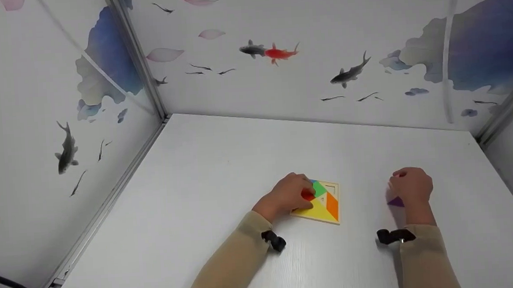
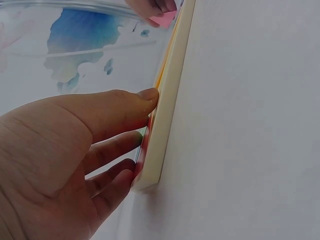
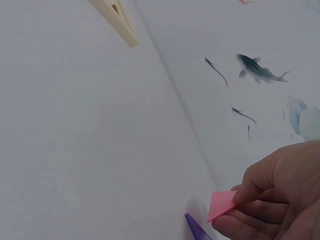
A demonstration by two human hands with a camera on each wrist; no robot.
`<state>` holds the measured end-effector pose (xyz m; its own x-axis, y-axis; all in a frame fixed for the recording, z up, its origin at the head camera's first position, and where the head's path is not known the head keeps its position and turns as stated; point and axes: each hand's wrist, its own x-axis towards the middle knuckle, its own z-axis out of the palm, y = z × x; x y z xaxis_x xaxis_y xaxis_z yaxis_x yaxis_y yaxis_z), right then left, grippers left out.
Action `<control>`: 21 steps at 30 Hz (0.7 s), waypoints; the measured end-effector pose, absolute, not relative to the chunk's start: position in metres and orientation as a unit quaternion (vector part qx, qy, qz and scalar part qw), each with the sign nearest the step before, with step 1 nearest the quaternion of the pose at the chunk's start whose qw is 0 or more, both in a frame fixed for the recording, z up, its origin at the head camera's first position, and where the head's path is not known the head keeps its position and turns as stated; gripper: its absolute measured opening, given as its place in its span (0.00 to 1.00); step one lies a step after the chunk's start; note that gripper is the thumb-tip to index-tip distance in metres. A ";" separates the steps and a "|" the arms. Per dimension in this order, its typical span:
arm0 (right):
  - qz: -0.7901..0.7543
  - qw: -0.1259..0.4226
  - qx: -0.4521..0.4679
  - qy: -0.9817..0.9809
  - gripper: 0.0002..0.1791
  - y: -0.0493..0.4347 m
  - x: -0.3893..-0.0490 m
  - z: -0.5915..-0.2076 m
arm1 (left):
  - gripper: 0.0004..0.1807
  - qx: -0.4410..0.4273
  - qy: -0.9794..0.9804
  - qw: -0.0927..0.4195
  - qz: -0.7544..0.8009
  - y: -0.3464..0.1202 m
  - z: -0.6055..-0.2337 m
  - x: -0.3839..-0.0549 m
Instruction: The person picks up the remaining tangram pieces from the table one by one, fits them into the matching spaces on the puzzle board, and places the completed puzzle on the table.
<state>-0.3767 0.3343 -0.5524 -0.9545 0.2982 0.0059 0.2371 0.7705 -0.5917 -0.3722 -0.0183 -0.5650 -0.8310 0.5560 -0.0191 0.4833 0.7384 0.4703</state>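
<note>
A square tangram board (image 1: 339, 208) lies on the white table, holding a yellow piece (image 1: 317, 212), an orange piece (image 1: 332, 207), a green piece (image 1: 320, 188) and a red piece (image 1: 307, 195). Two bare triangular recesses show pale wood. My left hand (image 1: 290, 192) rests on the board's left part, thumb near its edge and fingertips touching the face, partly covering the pieces. To the right of the board, my right hand (image 1: 414, 188) pinches a pink tangram piece (image 3: 221, 204) between thumb and fingers. Under that hand a purple triangle (image 1: 395, 202) lies on the table, partly hidden.
The white table (image 1: 222, 164) is bordered by a left wall (image 1: 18, 109) and a back wall (image 1: 280, 89) printed with fish and leaves. Black straps with small mounts sit on both wrists. Metal profiles run along the corners.
</note>
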 end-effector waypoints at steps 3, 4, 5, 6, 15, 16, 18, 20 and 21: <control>0.359 0.028 -0.164 -0.918 0.25 0.338 -0.378 -0.552 | 0.16 0.279 0.928 0.079 0.233 -0.018 -0.565 -0.372; 0.376 0.018 -0.173 -0.910 0.25 0.339 -0.378 -0.551 | 0.16 0.280 0.928 0.078 0.233 -0.019 -0.565 -0.373; 0.393 0.009 -0.181 -0.901 0.26 0.339 -0.378 -0.552 | 0.16 0.280 0.928 0.078 0.232 -0.019 -0.566 -0.373; 0.408 0.000 -0.188 -0.893 0.26 0.340 -0.377 -0.552 | 0.16 0.280 0.928 0.078 0.232 -0.019 -0.566 -0.373; 0.467 -0.039 -0.195 -0.862 0.27 0.341 -0.377 -0.551 | 0.17 0.269 0.932 0.080 0.229 -0.018 -0.565 -0.371; 0.469 -0.044 -0.194 -0.861 0.27 0.340 -0.377 -0.551 | 0.17 0.269 0.932 0.081 0.230 -0.017 -0.565 -0.371; 0.470 -0.054 -0.191 -0.860 0.27 0.339 -0.376 -0.551 | 0.17 0.268 0.932 0.081 0.229 -0.017 -0.565 -0.371; 0.470 -0.063 -0.183 -0.861 0.27 0.336 -0.376 -0.550 | 0.17 0.272 0.932 0.080 0.225 -0.018 -0.566 -0.371; 0.471 -0.065 -0.178 -0.862 0.26 0.334 -0.376 -0.550 | 0.17 0.274 0.932 0.079 0.224 -0.018 -0.566 -0.372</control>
<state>-0.3763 0.3336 -0.5499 -0.9281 0.2452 -0.2801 0.3682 0.4935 -0.7880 -0.3718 -0.0182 -0.5660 -0.8376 0.5457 -0.0255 0.4748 0.7502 0.4602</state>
